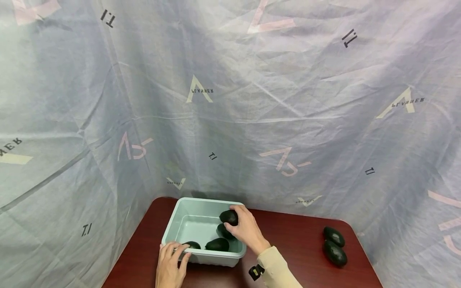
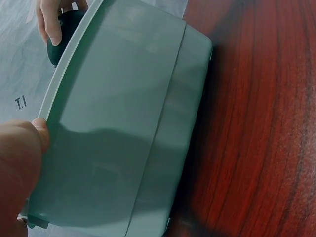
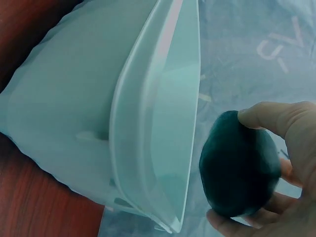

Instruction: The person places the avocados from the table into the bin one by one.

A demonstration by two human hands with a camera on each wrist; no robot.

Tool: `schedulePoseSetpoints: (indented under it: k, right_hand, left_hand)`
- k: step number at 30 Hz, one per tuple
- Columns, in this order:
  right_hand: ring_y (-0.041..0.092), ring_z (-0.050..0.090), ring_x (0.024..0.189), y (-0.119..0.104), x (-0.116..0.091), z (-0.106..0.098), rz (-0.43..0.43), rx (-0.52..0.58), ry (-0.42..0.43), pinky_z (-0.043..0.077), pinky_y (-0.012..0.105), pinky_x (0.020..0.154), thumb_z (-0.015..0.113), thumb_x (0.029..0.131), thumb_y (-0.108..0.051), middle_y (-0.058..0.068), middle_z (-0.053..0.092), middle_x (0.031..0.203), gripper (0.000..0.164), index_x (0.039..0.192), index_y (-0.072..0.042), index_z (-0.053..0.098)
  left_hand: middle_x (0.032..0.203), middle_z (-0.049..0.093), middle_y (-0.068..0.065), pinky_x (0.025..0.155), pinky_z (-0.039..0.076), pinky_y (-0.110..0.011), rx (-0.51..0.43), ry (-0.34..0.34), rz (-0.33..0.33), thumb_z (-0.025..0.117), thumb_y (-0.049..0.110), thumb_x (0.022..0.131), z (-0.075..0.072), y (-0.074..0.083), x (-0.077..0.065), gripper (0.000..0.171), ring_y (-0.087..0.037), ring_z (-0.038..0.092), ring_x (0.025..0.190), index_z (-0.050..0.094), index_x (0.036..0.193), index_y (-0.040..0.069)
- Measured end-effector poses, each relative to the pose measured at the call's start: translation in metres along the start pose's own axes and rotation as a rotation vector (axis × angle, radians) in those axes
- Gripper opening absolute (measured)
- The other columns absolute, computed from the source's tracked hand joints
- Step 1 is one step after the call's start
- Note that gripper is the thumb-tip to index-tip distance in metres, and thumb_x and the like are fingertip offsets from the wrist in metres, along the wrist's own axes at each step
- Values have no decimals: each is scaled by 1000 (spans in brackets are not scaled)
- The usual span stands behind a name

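A light green plastic bin (image 1: 201, 253) stands on the table, with several dark avocados in it. My left hand (image 1: 171, 264) grips the near left part of its rim; in the left wrist view the thumb (image 2: 42, 133) lies over the rim. Close to those fingers, an avocado (image 1: 192, 245) is partly hidden by the rim. My right hand (image 1: 248, 230) holds another avocado (image 3: 237, 165) between thumb and fingers, at the bin's right side. Below it a further avocado (image 1: 225, 232) is partly covered, and one more avocado (image 1: 217, 245) lies along the near wall.
Two avocados, a far one (image 1: 333, 237) and a nearer one (image 1: 335, 253), lie together on the right of the dark red wooden table (image 1: 288, 236). Grey printed cloth (image 1: 237, 120) hangs behind and at both sides. A black device (image 1: 256, 272) is by the right wrist.
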State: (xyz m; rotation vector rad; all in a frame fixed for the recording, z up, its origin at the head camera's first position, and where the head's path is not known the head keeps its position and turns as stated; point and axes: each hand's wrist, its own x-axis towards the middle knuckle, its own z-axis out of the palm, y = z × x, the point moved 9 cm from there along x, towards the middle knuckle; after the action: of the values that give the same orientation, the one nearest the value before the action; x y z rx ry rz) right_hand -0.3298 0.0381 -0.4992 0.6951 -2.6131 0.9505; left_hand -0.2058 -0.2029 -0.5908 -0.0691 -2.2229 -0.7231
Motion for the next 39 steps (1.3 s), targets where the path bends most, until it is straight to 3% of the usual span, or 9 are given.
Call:
schedulePoseSetpoints:
  k: [8,15,26,32,39]
  right_hand:
    - [28,69,119,-2,-2,1,-33,-24,4,62,48,98,83,93,-26,7,71,130,43,131,-12,69]
    - [34,65,131,4,-6,0,-4,-28,-15,58,53,107,81,95,-28,7,70,134,41,131,-14,70]
    - [31,67,127,14,-9,-7,20,-45,13,59,51,105,82,93,-28,7,70,133,38,128,-15,73]
    - [29,69,123,27,-11,-13,46,-53,32,60,50,102,82,93,-27,7,70,132,38,128,-15,73]
    - [32,68,123,50,-17,-20,89,-65,52,60,52,103,83,92,-24,11,71,131,40,128,-7,73]
  left_hand:
    - [104,67,-4,119,32,-77,3,-6,-11,91,14,81,0,1,0,26,-31,57,116,81,105,14]
    - [102,67,-4,112,36,-80,7,-1,-9,92,13,80,-1,1,0,27,-30,57,115,81,104,14]
    - [104,68,-6,120,31,-78,4,-4,-17,90,14,81,1,0,0,25,-32,57,117,81,105,14]
    - [104,67,-5,120,31,-78,0,-10,-20,91,14,81,2,1,-1,26,-32,57,117,80,105,15]
    - [104,68,-6,118,33,-78,10,15,1,92,14,79,0,0,0,27,-31,57,115,80,104,16]
